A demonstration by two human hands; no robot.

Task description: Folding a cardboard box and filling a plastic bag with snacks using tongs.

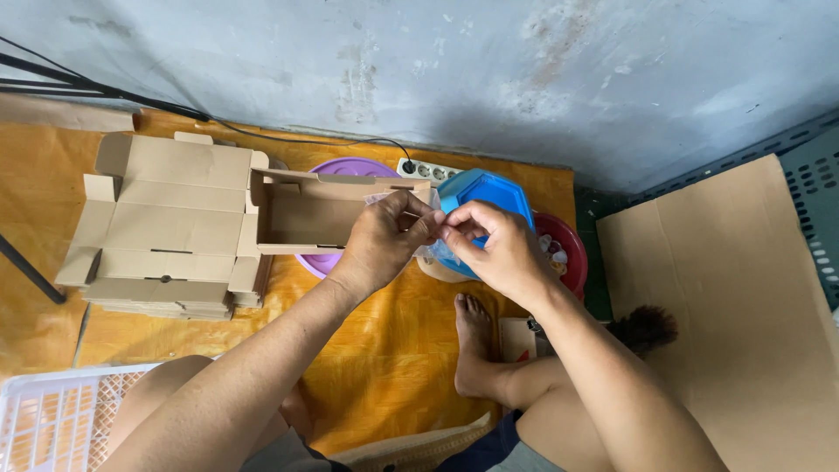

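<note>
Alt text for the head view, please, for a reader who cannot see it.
Seen from above, a seated person's left hand and right hand pinch a small clear plastic bag between them. Beyond the hands sit a half-folded cardboard box, a purple lid and a blue lid. A stack of flat boxes lies on the orange cloth to the left.

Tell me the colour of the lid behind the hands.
Bright blue lid, seen best in the head view.

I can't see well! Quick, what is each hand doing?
Left hand: fingers pinched shut on the clear plastic bag.
Right hand: fingers pinched shut on the same bag.
</note>
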